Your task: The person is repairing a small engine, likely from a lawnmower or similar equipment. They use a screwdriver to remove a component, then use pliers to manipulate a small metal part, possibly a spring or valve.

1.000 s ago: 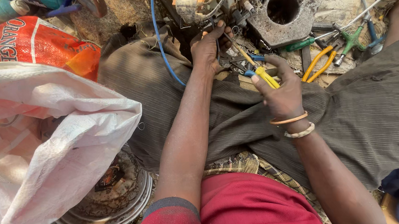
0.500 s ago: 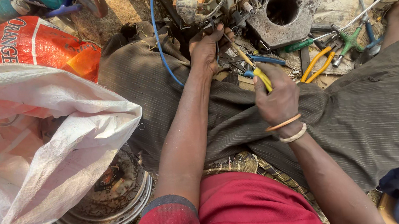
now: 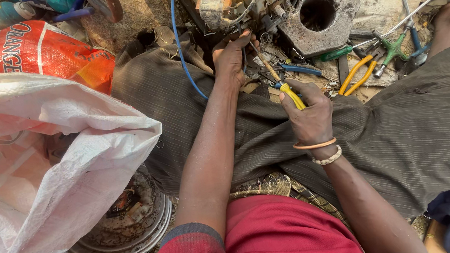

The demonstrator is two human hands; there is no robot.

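— What do I have around the edges of my view?

— At nine o'clock a white woven sack [image 3: 47, 160]; an orange sack [image 3: 47, 50] at eleven. A metal bowl [image 3: 130, 229] sits at seven.

— And up right?

— Around one o'clock a rusty metal block [image 3: 331, 28] with a round hole, yellow-handled pliers [image 3: 360, 72] just below, green cross wrench [image 3: 393, 49] near two.

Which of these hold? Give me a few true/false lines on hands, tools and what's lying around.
1. The right hand grips a yellow-handled screwdriver. True.
2. The left hand holds the yellow pliers. False: the pliers lie on the ground, out of both hands; the left hand is on the machine parts.
3. Bracelets sit on the right wrist. True.
4. The white sack lies on the person's right. False: it is on the left, over a round metal pan.
5. A blue wire runs past the left hand. True.
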